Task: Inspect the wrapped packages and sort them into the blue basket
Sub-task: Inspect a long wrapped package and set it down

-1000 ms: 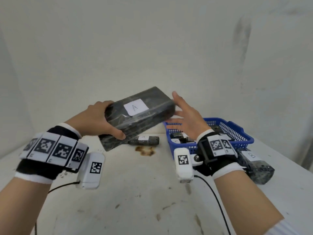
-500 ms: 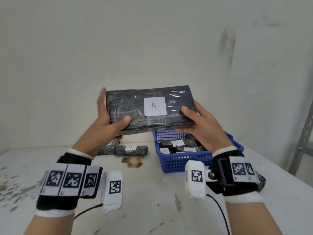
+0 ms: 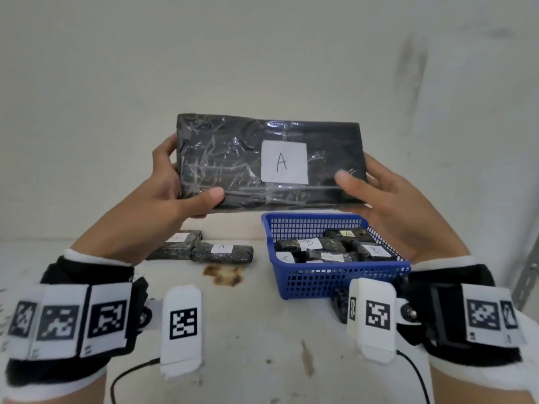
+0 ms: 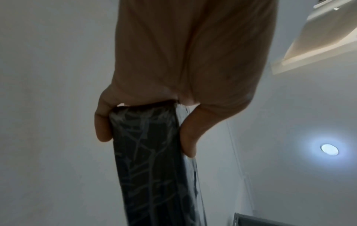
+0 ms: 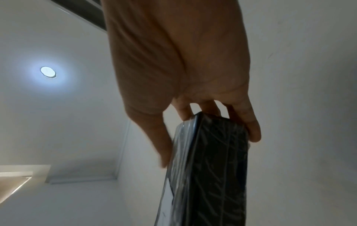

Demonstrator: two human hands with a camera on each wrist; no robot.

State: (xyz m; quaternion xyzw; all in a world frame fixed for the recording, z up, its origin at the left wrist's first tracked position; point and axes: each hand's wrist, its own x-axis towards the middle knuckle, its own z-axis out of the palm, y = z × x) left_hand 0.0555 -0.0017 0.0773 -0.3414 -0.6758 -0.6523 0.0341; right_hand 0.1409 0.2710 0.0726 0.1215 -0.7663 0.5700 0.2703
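The stained white table [image 3: 262,360] carries the blue basket [image 3: 344,281] — two wrapped packages [image 3: 204,250] beside it.

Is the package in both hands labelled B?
No, the white label on the held package reads A in the head view.

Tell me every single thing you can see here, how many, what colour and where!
Big package: one, black with a white A label, held up in front of the wall by both hands.
Blue basket: one, blue, on the table at right, with several small black packages inside.
Small packages: two, black with white labels, on the table left of the basket.
Another package: one, black, partly hidden in front of the basket.
Table: one, white and stained.
Ceiling light: one, white, overhead.
Wrist bands: two, black with white marker tags.
Left hand: grips the big package's left end.
Right hand: grips its right end.
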